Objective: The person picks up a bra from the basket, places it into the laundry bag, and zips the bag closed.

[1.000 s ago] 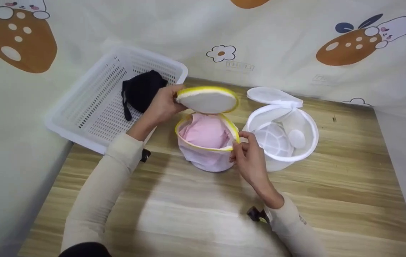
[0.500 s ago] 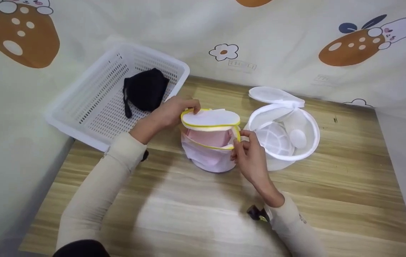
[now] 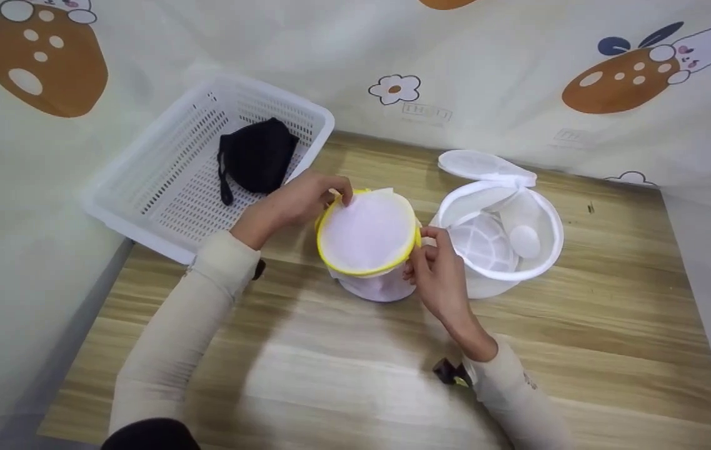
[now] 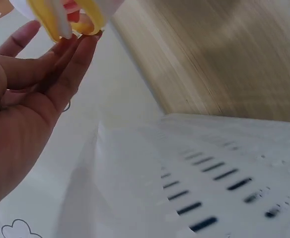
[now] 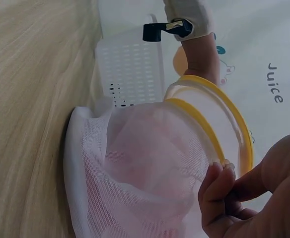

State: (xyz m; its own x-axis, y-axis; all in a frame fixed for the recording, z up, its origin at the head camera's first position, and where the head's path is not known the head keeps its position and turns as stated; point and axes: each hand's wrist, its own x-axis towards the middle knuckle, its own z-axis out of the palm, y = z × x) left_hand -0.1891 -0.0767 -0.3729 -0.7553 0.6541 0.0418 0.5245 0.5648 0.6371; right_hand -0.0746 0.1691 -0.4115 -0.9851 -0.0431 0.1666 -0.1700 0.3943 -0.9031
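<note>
A small round mesh laundry bag [image 3: 378,289] with yellow trim stands on the wooden surface. Its pale lid [image 3: 368,231] lies over the mouth, though a gap shows between lid and rim in the right wrist view. Something pink [image 5: 152,144] shows through the mesh. My left hand [image 3: 305,199] has its fingers at the back left edge of the lid, and in the left wrist view the fingertips pinch the yellow trim [image 4: 93,17]. My right hand [image 3: 438,275] pinches the yellow rim [image 5: 204,126] on the right side with thumb and fingertips.
At the left, a white slotted basket [image 3: 161,244] holds a folded black item with a strap [image 3: 259,156]. Close on the right stands a white mesh laundry bag [image 3: 546,262], its lid [image 3: 483,165] tipped back. A printed cloth [image 3: 486,69] hangs behind.
The yellow-trimmed lid has swung from raised down over the bag, covering the pink thing. My left hand has come lower and slightly right; the right hand keeps its pinch on the rim.
</note>
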